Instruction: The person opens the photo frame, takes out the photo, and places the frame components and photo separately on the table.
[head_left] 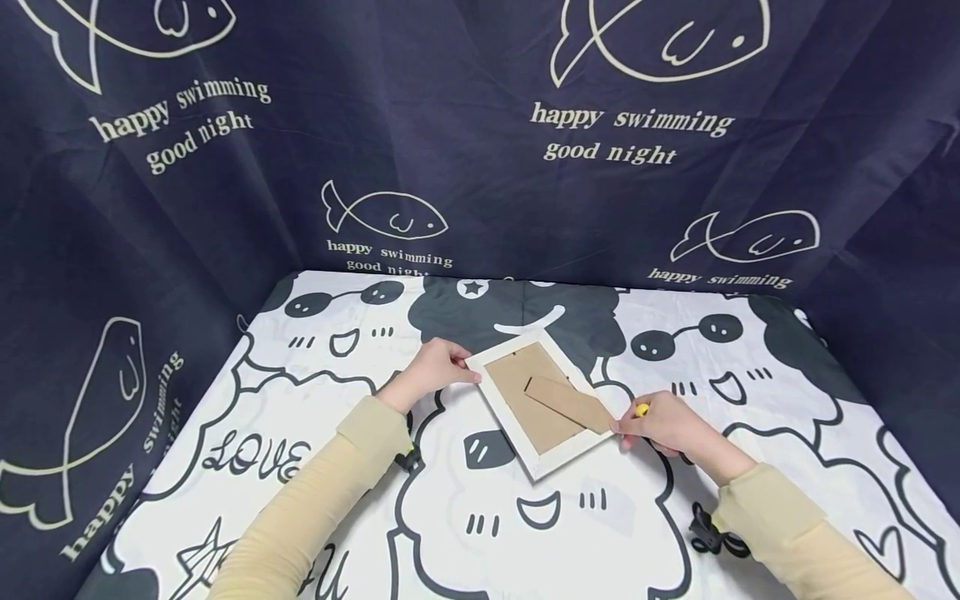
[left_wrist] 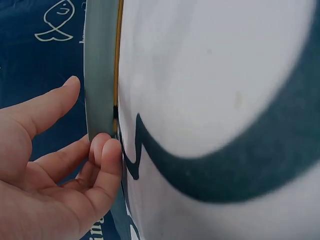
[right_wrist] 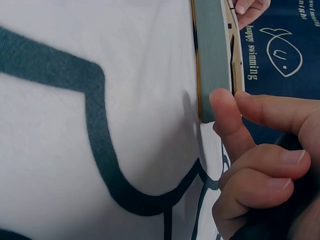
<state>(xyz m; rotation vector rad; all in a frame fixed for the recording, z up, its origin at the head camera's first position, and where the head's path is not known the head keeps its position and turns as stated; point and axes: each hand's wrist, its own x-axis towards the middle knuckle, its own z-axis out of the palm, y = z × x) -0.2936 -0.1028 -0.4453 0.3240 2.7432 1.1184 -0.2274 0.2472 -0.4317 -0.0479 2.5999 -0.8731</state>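
Observation:
A white picture frame [head_left: 532, 462] lies back side up on the patterned cloth, turned at an angle. Its brown backing board [head_left: 510, 379] and a brown easel stand [head_left: 566, 402] face upward. My left hand [head_left: 438, 367] holds the frame's left corner, fingertips [left_wrist: 111, 152] against its side edge. At the opposite corner, near the stand's wide end, my right hand [head_left: 663, 421] pinches the frame between thumb and index finger. A small yellow item [head_left: 642, 409] shows at the right hand; its kind is hidden. The front of the frame faces down, out of sight.
Black-and-white cartoon cloth [head_left: 577, 542] covers the table. A dark blue curtain [head_left: 480, 125] with fish prints stands behind and at both sides. Black straps [head_left: 716, 533] hang at the right wrist, below the sleeve cuff.

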